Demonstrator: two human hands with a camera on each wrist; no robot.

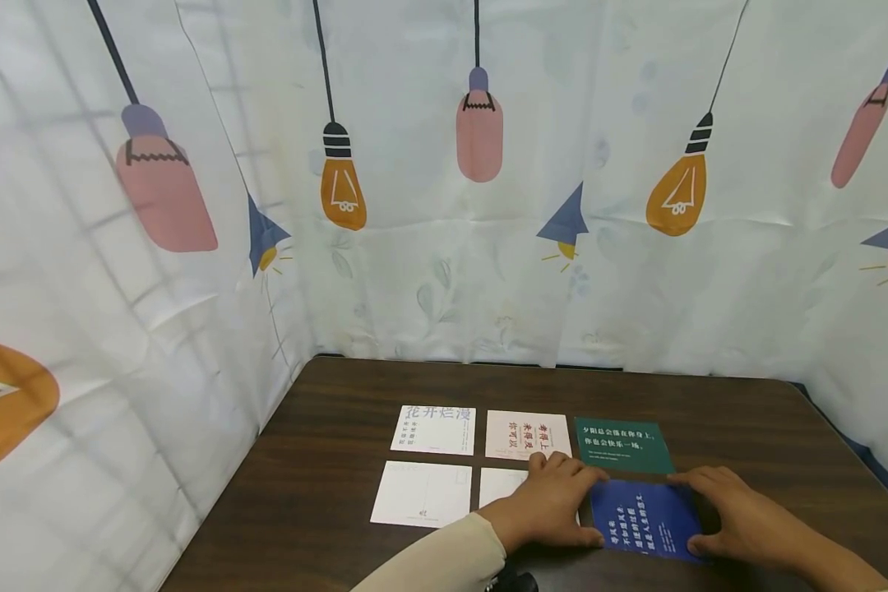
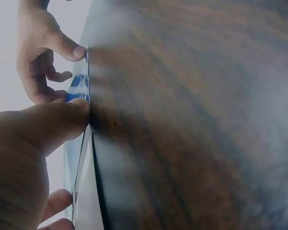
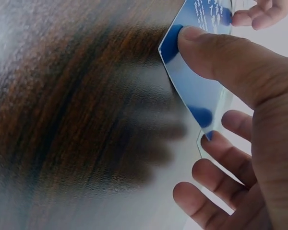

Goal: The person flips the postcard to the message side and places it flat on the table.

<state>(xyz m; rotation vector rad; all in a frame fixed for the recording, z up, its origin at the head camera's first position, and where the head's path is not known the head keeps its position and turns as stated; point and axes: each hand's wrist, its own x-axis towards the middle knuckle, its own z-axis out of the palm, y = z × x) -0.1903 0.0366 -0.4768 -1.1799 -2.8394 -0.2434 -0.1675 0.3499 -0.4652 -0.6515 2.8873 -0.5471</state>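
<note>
A blue postcard [image 1: 644, 520] with white lettering lies between both hands at the table's front. At its left corners, my left hand [image 1: 551, 501] holds it with thumb and a finger, and my left thumb [image 2: 67, 122] meets its edge in the left wrist view. My right hand [image 1: 747, 518] holds the right side, thumb on the near corner and a finger by the far one. The right wrist view shows that thumb [image 3: 211, 52] on the blue surface, other fingers loosely bent beside it. Under the left hand, a white card [image 1: 497, 483] is mostly hidden.
Behind the blue card lies a green postcard [image 1: 622, 444]. A pink card [image 1: 514, 427] and a white lettered card [image 1: 432, 444] continue that back row, and another white card [image 1: 422, 493] lies front left. A dark object [image 1: 514, 582] shows at the bottom edge. Printed curtains [image 1: 429, 288] surround the wooden table [image 1: 326, 460].
</note>
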